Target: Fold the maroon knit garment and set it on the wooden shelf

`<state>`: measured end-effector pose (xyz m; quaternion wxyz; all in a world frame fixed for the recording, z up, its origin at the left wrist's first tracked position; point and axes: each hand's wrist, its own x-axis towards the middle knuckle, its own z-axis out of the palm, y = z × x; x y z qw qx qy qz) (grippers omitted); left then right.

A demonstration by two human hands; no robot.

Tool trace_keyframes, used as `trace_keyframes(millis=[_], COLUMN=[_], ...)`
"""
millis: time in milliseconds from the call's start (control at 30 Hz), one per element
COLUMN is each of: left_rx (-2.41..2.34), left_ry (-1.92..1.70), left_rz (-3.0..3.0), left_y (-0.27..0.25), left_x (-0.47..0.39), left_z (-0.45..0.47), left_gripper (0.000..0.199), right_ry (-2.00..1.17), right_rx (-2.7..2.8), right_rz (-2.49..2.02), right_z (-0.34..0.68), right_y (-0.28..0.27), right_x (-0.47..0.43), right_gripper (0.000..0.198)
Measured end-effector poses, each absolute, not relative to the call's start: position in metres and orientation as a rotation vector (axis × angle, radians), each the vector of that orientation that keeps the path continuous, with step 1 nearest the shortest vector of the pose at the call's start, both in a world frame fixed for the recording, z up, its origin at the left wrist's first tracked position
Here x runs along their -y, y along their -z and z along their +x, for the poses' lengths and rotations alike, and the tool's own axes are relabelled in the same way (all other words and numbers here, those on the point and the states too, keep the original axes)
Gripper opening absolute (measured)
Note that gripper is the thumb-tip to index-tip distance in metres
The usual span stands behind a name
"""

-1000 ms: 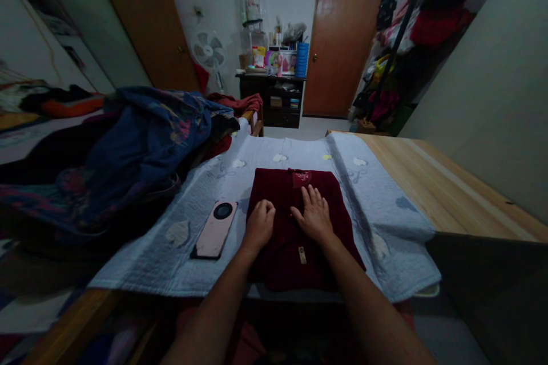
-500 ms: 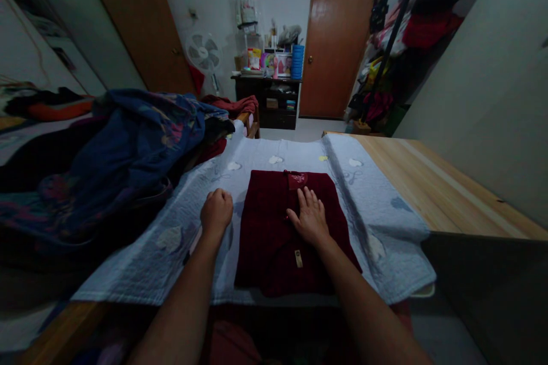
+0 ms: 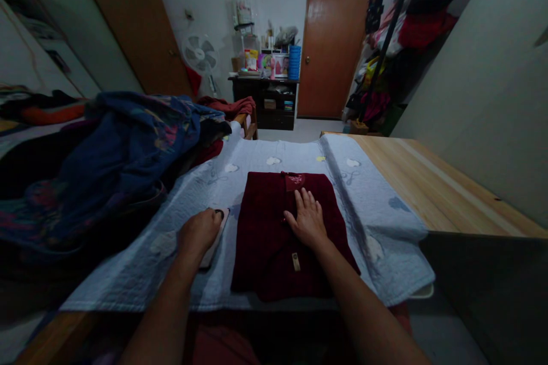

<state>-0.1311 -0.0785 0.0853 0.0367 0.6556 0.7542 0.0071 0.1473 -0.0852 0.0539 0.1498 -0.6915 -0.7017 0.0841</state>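
Observation:
A folded dark red garment (image 3: 261, 239) lies flat on a pale blue quilted cloth (image 3: 342, 205), with a collar label at its far edge and a small tan tag (image 3: 296, 262) nearer me. My right hand (image 3: 309, 221) rests palm down on the garment, fingers spread. To the left of the garment, my left hand (image 3: 201, 232) is closed round the handle of a pale clothes iron (image 3: 213, 249). Its pointed end faces away from me, and my hand hides much of it. The iron sits on the cloth, apart from the garment.
A heap of clothes with a blue floral piece (image 3: 124, 148) lies at the left. A wooden board top (image 3: 385, 165) runs along the right under the cloth's edge. Farther back are a fan (image 3: 200, 54), a dark cabinet (image 3: 265, 104) and a door (image 3: 334, 40).
My left hand has moved left and toward me, and more of the iron now shows beside it. My right hand stays on the garment. The view has shifted slightly.

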Motion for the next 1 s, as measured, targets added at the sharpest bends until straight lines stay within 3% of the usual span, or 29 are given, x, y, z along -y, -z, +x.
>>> trace_keyframes(millis=[200,467,667,800,1000], left_rx=[-2.391,-2.072,-2.252,-2.258,-1.622], left_ry=[-0.001,0.037,-0.175,-0.352,-0.532], left_rz=[2.006,2.098,2.259,2.397,2.617], left_y=[-0.081,-0.073,-0.079,-0.094,-0.104], left_x=[0.074,0.099,0.095,0.077,0.044], left_z=[-0.141,-0.167,-0.156,-0.106,-0.004], left_gripper=[0.042,0.017,0.056,0.045,0.044], right_ry=[-0.231,-0.231,-0.215,-0.216,-0.203], right_rx=[2.028,2.016,2.019,2.016,2.022], right_rz=[-1.978,-1.974,-1.97,-1.963,-1.967], right_z=[0.148,0.148,0.147,0.148,0.147], right_y=[-0.055,-0.052,-0.051,-0.052,-0.054], right_x=[0.086,0.085,0.085,0.085,0.086], right_gripper=[0.072,0.072,0.072,0.071,0.071])
